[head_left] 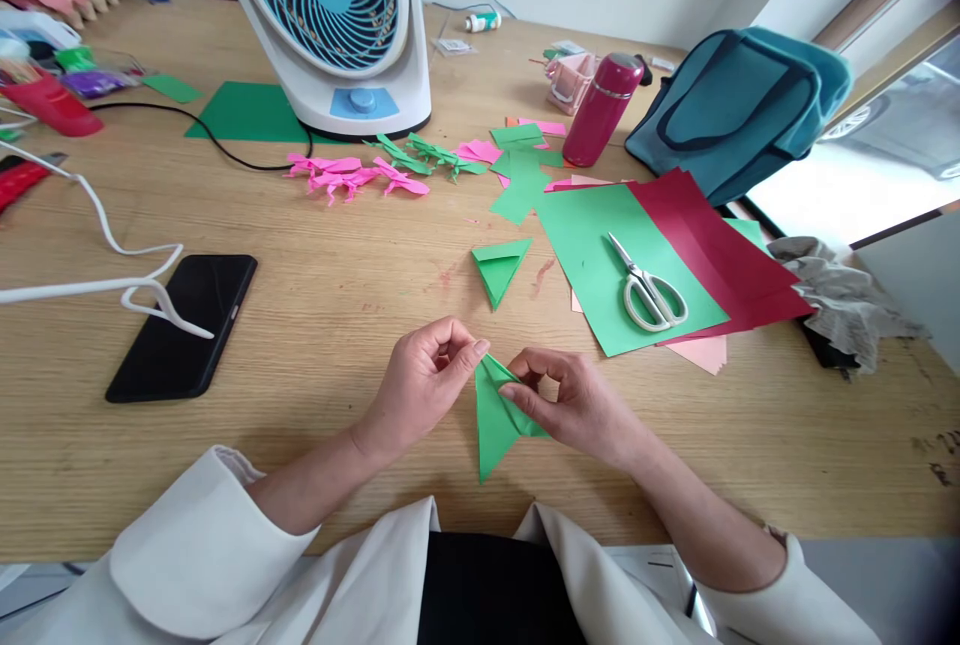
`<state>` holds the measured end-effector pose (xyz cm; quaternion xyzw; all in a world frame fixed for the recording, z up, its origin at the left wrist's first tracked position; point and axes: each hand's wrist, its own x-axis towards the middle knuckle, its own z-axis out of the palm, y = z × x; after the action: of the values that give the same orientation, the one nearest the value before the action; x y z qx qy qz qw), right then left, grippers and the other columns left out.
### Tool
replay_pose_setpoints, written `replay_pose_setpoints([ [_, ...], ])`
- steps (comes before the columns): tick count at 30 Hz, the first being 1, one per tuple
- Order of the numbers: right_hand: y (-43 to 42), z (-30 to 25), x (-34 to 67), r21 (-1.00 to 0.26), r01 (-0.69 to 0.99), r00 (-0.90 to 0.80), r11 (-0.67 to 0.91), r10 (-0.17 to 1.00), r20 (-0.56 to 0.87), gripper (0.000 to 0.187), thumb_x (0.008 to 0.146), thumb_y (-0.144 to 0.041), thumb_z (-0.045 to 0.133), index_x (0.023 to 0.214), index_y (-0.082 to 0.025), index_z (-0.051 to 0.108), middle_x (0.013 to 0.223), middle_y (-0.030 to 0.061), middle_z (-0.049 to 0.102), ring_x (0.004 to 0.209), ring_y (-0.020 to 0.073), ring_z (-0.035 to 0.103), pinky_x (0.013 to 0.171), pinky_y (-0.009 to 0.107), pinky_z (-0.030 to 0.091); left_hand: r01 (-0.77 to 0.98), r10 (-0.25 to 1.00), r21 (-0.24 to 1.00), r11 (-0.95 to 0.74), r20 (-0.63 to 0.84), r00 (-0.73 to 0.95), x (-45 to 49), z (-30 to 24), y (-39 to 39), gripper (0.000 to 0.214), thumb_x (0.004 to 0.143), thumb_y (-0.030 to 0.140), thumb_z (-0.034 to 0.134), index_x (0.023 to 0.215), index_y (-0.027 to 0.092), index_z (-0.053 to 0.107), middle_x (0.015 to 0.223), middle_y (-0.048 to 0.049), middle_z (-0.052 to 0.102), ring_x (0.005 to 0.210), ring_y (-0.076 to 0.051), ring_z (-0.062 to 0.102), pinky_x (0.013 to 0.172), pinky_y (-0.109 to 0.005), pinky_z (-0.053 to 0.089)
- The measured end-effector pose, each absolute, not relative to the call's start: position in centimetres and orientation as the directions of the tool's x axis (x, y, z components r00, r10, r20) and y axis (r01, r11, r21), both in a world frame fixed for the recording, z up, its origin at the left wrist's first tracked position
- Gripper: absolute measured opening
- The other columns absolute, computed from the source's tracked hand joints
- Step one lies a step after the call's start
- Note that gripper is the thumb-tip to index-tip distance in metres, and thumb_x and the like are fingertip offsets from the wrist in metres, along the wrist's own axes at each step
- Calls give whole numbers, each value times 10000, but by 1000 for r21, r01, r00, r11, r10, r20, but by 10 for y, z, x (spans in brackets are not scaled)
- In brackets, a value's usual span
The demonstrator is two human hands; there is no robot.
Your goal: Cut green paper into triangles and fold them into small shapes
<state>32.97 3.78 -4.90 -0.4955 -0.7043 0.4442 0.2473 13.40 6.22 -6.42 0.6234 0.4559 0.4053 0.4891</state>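
Observation:
A folded green paper piece (496, 417) with a long point toward me sits between both hands just above the wooden table (322, 275). My left hand (424, 380) pinches its upper corner with thumb and fingers closed. My right hand (574, 400) grips its right side, fingers curled on the fold. A second folded green triangle (500, 266) lies on the table a little beyond the hands.
Green (600, 255) and red sheets (712, 250) with white scissors (649, 290) lie right. Finished pink (352, 175) and green origami (424, 155) lie before a fan (337, 25). A black phone (184, 325) and white cable (105, 255) are left; a pink bottle (600, 110) and teal bag (739, 105) stand at the back right.

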Motion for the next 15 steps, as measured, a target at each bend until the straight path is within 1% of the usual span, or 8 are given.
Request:
replay_pose_setpoints([
  [3, 37, -52, 327, -862, 490, -373, 130, 925, -73, 250, 871, -348, 665, 721, -187, 546, 653, -43, 500, 615, 103, 434, 583, 241, 350, 228, 966, 966, -121, 62, 250, 137, -66, 58, 310, 894, 355, 609, 662, 184, 496, 599, 45, 445, 554, -91, 390, 528, -236, 332],
  [5, 36, -55, 326, -851, 508, -358, 137, 931, -64, 277, 850, -352, 688, 697, -188, 524, 641, -50, 477, 607, 99, 416, 578, 241, 337, 246, 966, 960, -136, 73, 248, 139, -67, 55, 319, 891, 350, 614, 649, 185, 487, 588, 47, 445, 543, -89, 390, 515, -232, 328],
  [9, 35, -57, 324, -833, 536, -336, 136, 940, -63, 266, 852, -292, 666, 669, -187, 504, 627, -55, 479, 592, 91, 405, 567, 239, 321, 249, 964, 958, -143, 77, 256, 141, -67, 54, 329, 895, 350, 610, 641, 187, 477, 582, 48, 445, 541, -89, 389, 513, -231, 332],
  [15, 35, -54, 324, -858, 504, -345, 94, 933, -101, 237, 878, -280, 621, 681, -182, 533, 625, -49, 491, 583, 90, 410, 553, 233, 325, 235, 964, 966, -108, 44, 262, 140, -68, 55, 328, 892, 364, 607, 647, 186, 482, 592, 44, 438, 554, -95, 386, 526, -241, 328],
])
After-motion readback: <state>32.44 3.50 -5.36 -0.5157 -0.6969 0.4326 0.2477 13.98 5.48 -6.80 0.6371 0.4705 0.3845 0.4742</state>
